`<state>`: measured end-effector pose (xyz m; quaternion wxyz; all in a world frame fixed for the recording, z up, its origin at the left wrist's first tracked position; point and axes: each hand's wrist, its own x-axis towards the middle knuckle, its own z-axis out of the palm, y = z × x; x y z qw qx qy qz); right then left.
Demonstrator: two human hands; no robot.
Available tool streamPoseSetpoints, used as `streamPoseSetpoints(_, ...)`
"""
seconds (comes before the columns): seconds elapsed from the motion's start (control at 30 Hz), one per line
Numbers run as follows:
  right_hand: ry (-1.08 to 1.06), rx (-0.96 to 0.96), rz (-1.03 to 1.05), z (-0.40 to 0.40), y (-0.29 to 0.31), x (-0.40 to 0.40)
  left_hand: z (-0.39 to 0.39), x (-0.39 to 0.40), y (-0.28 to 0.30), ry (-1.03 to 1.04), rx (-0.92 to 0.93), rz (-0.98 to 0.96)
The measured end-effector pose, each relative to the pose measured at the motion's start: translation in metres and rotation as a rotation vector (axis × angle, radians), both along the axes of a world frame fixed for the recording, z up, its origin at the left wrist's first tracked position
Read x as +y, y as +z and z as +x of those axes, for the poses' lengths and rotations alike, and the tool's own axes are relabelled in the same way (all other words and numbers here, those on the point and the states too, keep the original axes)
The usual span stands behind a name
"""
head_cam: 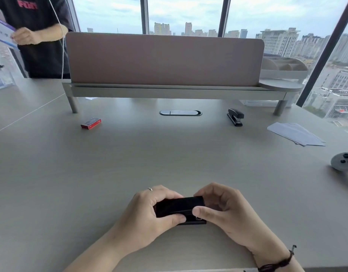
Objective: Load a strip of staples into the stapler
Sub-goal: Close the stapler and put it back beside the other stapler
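Crosswise, stapler (pixel 179 208) spans both hands' grip.

Bright daylight from the windows (pixel 185 14) ahead of me, soft glare on the desk (pixel 169 154), faint shadows under my hands. Wide-angle bending at frame edges; upper left slightly blurred.

Loose papers (pixel 296 133) and a grey controller (pixel 344 160) lie far right.
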<state>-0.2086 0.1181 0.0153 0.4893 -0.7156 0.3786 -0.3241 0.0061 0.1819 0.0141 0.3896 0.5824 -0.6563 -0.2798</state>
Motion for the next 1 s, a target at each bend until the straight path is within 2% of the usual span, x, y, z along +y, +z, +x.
streamPoseSetpoints(0.27, -0.008, 0.072, -0.028, 0.000, -0.001, 0.000, -0.001, 0.000, -0.001, -0.029, -0.056, 0.004)
streamPoseSetpoints(0.67, -0.018, 0.057, -0.059, 0.002, -0.001, 0.002, 0.001, 0.000, -0.001, 0.008, -0.002, -0.015)
streamPoseSetpoints(0.83, -0.006, 0.216, -0.101, 0.004, -0.001, 0.008, 0.009, 0.002, -0.004, 0.026, -0.011, -0.044)
streamPoseSetpoints(0.93, -0.013, 0.325, -0.197, 0.006, 0.000, 0.012, 0.013, 0.005, -0.004, -0.013, -0.029, -0.007)
streamPoseSetpoints(1.0, 0.009, 0.378, -0.270, 0.008, 0.001, 0.016, 0.013, 0.004, -0.007, 0.037, -0.049, -0.050)
